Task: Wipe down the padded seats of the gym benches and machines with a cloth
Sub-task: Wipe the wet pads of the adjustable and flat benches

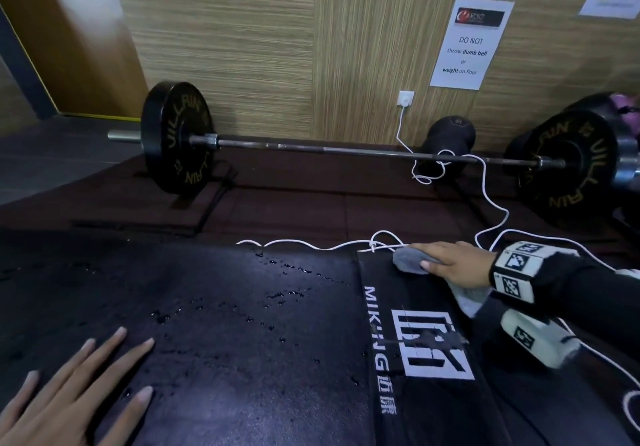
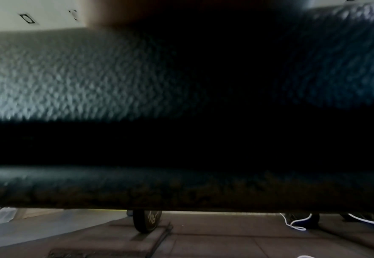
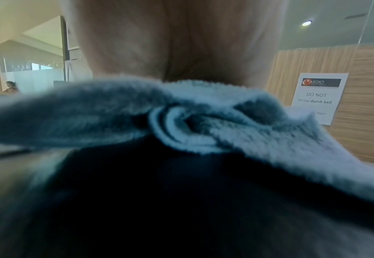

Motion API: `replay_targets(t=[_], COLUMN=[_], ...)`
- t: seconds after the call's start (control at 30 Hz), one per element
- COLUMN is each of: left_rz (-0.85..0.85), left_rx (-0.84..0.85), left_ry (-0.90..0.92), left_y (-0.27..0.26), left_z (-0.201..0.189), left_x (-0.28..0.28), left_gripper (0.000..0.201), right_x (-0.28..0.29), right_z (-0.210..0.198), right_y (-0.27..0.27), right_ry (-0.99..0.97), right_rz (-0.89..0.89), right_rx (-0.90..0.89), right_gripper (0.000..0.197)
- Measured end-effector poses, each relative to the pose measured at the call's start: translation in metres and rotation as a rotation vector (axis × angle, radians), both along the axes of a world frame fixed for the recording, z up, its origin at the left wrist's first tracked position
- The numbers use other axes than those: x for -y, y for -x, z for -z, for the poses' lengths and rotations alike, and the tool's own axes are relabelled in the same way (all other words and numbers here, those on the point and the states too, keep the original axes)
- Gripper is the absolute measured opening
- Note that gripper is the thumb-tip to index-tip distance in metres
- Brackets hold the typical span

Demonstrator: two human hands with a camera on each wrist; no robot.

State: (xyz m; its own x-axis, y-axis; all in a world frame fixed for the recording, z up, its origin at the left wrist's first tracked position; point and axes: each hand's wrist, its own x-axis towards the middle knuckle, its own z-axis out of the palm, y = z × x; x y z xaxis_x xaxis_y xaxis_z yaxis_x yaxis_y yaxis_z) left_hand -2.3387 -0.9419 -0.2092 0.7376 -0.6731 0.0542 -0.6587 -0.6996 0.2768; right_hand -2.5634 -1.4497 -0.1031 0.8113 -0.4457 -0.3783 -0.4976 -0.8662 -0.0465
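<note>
The black padded seat (image 1: 242, 324) carries white letters "MIKING" and a big white logo on its right part, and water drops lie on its middle. The right hand (image 1: 457, 265) presses a grey cloth (image 1: 410, 261) on the far right corner, fingers curled over it. The left hand (image 1: 65, 390) lies flat and open at the near left. Behind, on the floor, the barbell plates (image 1: 176, 137) read "VILLRIN". A wall notice (image 1: 467, 44) says "DO NOT throw dumb bell or weight on floor".

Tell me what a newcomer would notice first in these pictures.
Probably the barbell with black plates, lying on the floor along the wood-panelled wall. Nearer, water droplets speckle the black padded bench, where the left hand rests flat and the right hand presses a grey cloth at its far edge.
</note>
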Motion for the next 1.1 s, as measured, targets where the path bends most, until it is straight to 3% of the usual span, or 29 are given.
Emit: replay_targets(t=[0.2,0.4,0.57,0.63,0.73,0.9,1.0,1.1], left_rz=[-0.041,-0.093,-0.108,-0.112,-0.118,-0.116,-0.112,-0.111], left_rx=[0.036,0.04,0.03,0.027,0.037,0.048,0.05,0.049], left_ry=[0.197,0.114,0.081,0.087,0.095,0.11,0.112,0.106], left_y=[0.027,0.04,0.043,0.045,0.046,0.048,0.048,0.047], left_z=[-0.039,-0.057,-0.062,-0.063,-0.064,-0.064,-0.063,-0.062], left_x=[0.021,0.025,0.023,0.023,0.021,0.02,0.02,0.02], left_gripper=[0.052,0.057,0.061,0.061,0.062,0.062,0.062,0.062], right_x=[-0.029,-0.08,-0.095,-0.097,-0.128,-0.178,-0.163,-0.135], right_z=[-0.001,0.01,0.014,0.013,0.007,-0.006,-0.01,-0.017], right_y=[-0.061,-0.131,-0.149,-0.147,-0.135,-0.075,-0.034,-0.011], right_ry=[-0.052,-0.102,-0.062,-0.035,-0.042,-0.027,-0.024,-0.012], right_rz=[-0.085,-0.262,-0.272,-0.27,-0.419,-0.607,-0.693,-0.574], right_rx=[-0.014,0.006,-0.039,-0.082,-0.056,-0.062,-0.06,-0.123], right_gripper=[0.048,0.049,0.051,0.05,0.049,0.048,0.049,0.045])
